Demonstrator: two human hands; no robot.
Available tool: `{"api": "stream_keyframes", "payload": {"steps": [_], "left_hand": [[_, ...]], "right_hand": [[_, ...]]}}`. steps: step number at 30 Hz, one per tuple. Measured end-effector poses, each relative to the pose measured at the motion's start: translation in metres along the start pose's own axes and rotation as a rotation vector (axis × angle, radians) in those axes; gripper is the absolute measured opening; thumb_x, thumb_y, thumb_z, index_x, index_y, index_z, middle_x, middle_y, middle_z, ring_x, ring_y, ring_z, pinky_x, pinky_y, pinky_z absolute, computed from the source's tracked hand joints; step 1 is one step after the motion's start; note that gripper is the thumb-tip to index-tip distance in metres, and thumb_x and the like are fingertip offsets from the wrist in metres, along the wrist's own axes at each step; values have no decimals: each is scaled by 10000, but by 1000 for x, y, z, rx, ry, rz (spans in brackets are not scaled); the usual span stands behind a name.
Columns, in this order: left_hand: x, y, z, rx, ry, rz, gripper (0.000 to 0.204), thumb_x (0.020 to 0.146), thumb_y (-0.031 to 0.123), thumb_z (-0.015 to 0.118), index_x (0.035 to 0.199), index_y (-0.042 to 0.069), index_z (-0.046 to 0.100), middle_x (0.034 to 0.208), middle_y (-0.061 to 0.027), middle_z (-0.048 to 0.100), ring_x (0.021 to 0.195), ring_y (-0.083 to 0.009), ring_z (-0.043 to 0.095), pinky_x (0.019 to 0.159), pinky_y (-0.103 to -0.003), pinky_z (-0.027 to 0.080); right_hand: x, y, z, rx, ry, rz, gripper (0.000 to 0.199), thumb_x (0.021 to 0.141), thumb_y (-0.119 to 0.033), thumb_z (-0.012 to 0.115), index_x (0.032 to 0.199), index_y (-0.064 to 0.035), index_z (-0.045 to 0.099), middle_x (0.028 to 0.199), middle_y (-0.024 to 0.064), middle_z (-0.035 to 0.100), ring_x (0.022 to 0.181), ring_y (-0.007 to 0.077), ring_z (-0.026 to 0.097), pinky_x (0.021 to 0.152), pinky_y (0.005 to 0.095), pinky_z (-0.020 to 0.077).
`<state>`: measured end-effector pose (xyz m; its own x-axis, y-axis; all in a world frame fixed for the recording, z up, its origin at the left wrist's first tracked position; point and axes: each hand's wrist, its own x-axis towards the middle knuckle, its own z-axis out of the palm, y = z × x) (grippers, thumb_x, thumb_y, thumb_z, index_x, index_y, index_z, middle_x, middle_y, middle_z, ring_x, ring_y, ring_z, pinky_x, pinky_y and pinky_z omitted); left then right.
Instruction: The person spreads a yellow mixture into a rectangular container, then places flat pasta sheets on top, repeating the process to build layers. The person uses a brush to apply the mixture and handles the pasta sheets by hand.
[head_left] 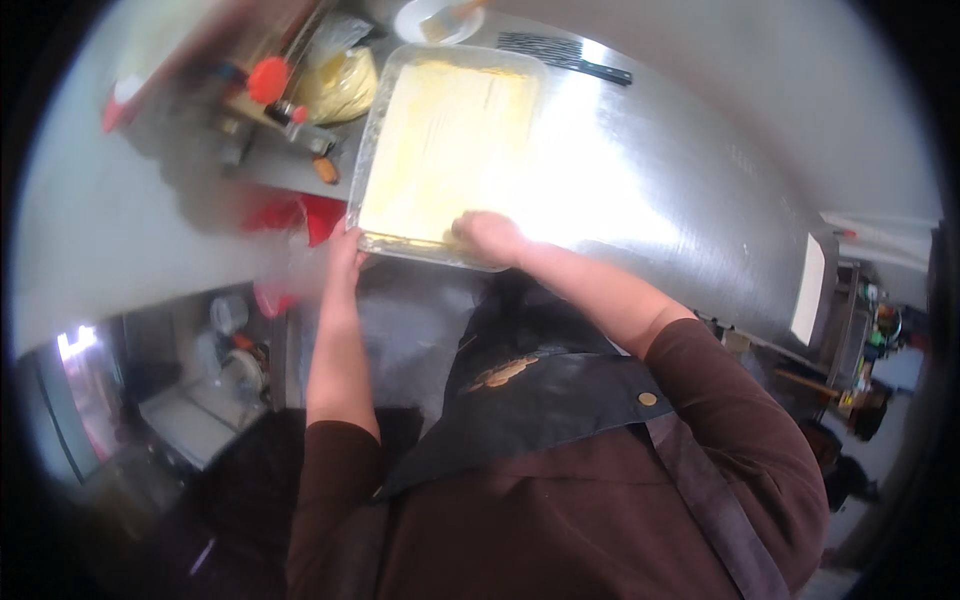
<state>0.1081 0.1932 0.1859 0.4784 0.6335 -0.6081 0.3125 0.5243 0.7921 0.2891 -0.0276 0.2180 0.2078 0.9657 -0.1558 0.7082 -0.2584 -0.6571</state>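
A rectangular tray lies on the metal table in front of me, with a pale yellow, smooth sheet covering most of its inside. Round the tray's near left corner, my left hand is closed, gripping the rim. My right hand is over the near edge of the sheet, toward the tray's near right side. Its fingers are curled down against the sheet's edge; whether anything is pinched in them is hidden.
Behind the tray stands a white bowl with a brush in it. A black-handled tool lies at the far right. To the left are a bag of yellow stuff and a red round thing. A white strip lies at the table's right end.
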Motion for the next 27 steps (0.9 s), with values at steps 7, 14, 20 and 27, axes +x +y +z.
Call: {"api": "stream_keyframes", "payload": {"steps": [7,14,20,27], "left_hand": [[-23,9,22,55,-99,-96,618,703,-126,379,1275,106,355,1050,-125,539,808,-212,587,553,-262,496],[-73,-39,69,-30,-184,-74,593,682,-120,401,1238,85,391,1062,-125,537,851,-244,586,630,-322,515],[-119,-58,162,21,-207,-131,598,674,-134,405,1228,92,406,1066,-108,541,885,-238,588,643,-324,533],[-147,-113,300,134,-274,-180,638,675,-140,410,1265,99,372,1084,-118,538,883,-240,590,595,-300,531]], "right_hand": [[-45,13,16,-203,-49,69,177,730,-170,557,847,-47,604,828,141,591,852,296,577,755,393,460],[-127,39,-1,-271,41,130,100,660,-131,557,718,-54,585,777,108,589,737,286,589,659,385,484],[-224,86,-10,-245,106,151,134,637,-166,608,714,-66,562,773,99,572,769,280,579,667,390,474],[-344,165,-53,-24,126,360,189,696,-214,610,804,-60,589,828,126,585,802,314,572,709,400,467]]}}
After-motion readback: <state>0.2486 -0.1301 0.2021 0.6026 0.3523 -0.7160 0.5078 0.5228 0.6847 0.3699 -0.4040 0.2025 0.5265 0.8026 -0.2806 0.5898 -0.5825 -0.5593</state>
